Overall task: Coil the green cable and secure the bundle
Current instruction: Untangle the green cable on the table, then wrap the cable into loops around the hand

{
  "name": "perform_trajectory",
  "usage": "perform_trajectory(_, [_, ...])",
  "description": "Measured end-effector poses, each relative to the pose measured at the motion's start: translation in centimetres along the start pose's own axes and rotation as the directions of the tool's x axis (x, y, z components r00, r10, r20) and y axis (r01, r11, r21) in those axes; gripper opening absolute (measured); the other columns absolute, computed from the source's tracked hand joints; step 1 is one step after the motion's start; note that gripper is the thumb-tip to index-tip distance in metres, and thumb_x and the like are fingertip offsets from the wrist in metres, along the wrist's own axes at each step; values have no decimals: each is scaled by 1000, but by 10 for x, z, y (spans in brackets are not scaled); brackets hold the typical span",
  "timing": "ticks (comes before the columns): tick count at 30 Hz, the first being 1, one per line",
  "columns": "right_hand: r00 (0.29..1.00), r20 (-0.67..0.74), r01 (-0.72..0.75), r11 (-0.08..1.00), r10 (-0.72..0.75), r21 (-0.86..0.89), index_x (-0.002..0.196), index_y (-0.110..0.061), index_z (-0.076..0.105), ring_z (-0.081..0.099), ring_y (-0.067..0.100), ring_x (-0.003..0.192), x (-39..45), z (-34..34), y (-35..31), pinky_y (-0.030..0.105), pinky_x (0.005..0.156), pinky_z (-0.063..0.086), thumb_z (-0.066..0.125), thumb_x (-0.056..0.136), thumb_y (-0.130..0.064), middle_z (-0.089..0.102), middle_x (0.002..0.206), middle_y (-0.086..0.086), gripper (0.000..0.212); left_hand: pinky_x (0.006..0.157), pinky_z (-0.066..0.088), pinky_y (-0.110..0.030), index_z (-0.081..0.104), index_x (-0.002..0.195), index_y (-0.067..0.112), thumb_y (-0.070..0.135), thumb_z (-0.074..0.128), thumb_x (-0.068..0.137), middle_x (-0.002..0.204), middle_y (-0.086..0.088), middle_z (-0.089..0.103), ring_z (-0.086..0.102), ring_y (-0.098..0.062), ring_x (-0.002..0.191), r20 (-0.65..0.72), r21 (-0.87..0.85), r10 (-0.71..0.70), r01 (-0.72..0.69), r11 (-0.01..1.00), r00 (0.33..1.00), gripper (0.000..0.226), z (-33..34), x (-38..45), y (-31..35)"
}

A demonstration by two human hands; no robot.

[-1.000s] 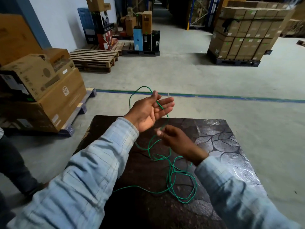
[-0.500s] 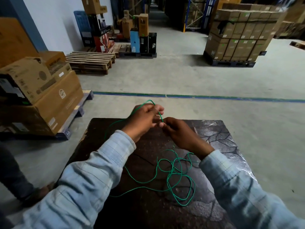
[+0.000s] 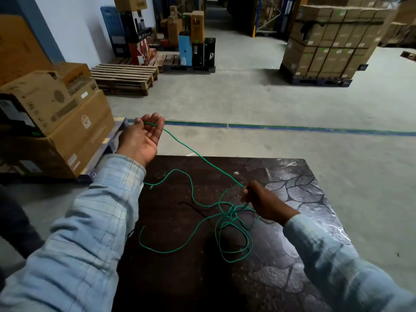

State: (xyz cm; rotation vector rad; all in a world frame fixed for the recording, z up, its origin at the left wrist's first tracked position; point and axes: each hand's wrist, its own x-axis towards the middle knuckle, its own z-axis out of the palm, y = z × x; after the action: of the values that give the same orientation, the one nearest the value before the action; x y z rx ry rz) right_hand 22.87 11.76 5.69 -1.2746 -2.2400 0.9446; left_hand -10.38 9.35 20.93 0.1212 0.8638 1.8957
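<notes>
A thin green cable (image 3: 203, 159) runs taut from my left hand (image 3: 143, 137) down to my right hand (image 3: 262, 199). My left hand is raised palm up beyond the table's far left corner, fingers curled, with the cable's end held at the fingertips. My right hand pinches the cable just above the dark table (image 3: 202, 278). The remaining cable lies in loose tangled loops (image 3: 234, 235) on the table, in front of and beneath my right hand.
Stacked cardboard boxes on a pallet (image 3: 60, 127) stand close on the left. Empty wooden pallets (image 3: 126, 78) and more boxes (image 3: 331, 41) sit further off across the concrete floor. A person's leg (image 3: 15, 224) shows at the left edge. A thin black strand (image 3: 193, 209) lies on the table.
My hands were together at the table's far edge; now they have pulled apart, left hand up and left, right hand down and right, stretching a length of cable straight between them.
</notes>
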Motion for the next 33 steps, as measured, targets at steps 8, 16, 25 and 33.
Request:
perform_trajectory(8, [990, -141, 25, 961, 14, 274, 86, -22, 46, 57, 22, 64, 4, -13, -42, 33, 60, 47, 47, 99, -14, 63, 70, 8, 16, 61, 61, -38, 51, 87, 2, 18, 26, 106, 97, -17, 63, 64, -27, 82, -178, 359, -262, 311, 880, 948, 36, -65, 3, -39])
perform_trajectory(16, [994, -109, 46, 785, 27, 618, 92, -15, 56, 67, 19, 58, 11, -30, -105, 29, 52, 55, 53, 97, -13, 68, 73, 14, 6, 54, 56, -27, 62, 98, 5, 27, 56, 97, 80, -15, 65, 63, -20, 62, -45, 973, -324, 115, 201, 945, 23, -65, -50, -77])
perform_trajectory(25, [961, 67, -24, -158, 269, 987, 85, -6, 61, 74, 18, 64, 38, -60, -149, 21, 54, 59, 48, 98, -12, 75, 67, 7, 19, 96, 47, -29, 70, 103, 2, 14, 58, 95, 95, -6, 73, 65, -12, 95, 585, 807, -412, -454, 377, 699, 19, -43, -84, -126])
perform_trajectory(33, [922, -73, 226, -374, 381, 900, 90, 3, 62, 74, 24, 58, 63, -124, -105, 25, 51, 59, 50, 98, -9, 73, 71, 16, 19, 75, 51, -34, 69, 87, 9, 18, 57, 94, 90, -7, 77, 66, -23, 80, 369, 929, -419, -319, 187, 830, 17, -89, -69, -113])
